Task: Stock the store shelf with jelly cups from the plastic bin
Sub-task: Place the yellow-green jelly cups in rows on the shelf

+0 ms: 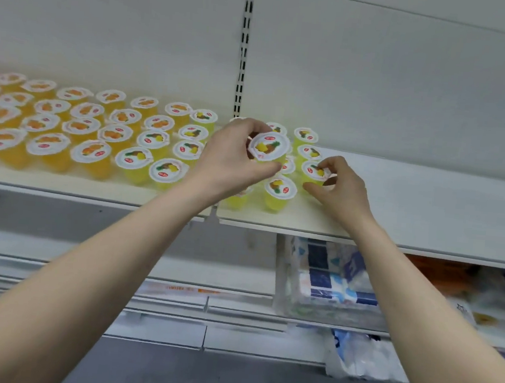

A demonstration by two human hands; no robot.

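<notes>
Rows of jelly cups stand on the white shelf [412,213]: orange ones [49,144] at the left, yellow pineapple ones [168,171] toward the middle. My left hand [232,161] holds a yellow pineapple jelly cup [268,148] lifted above the cups on the shelf, its lid tilted toward me. My right hand [342,187] pinches another yellow jelly cup [314,171] that stands at the right end of the rows. A further yellow cup [279,192] stands in front between my hands. The plastic bin is out of view.
Bare white shelf extends to the right of the cups. A slotted upright [243,51] runs up the back wall. Below, lower shelves hold blue-and-white packaged goods [329,279] and plastic bags [361,359].
</notes>
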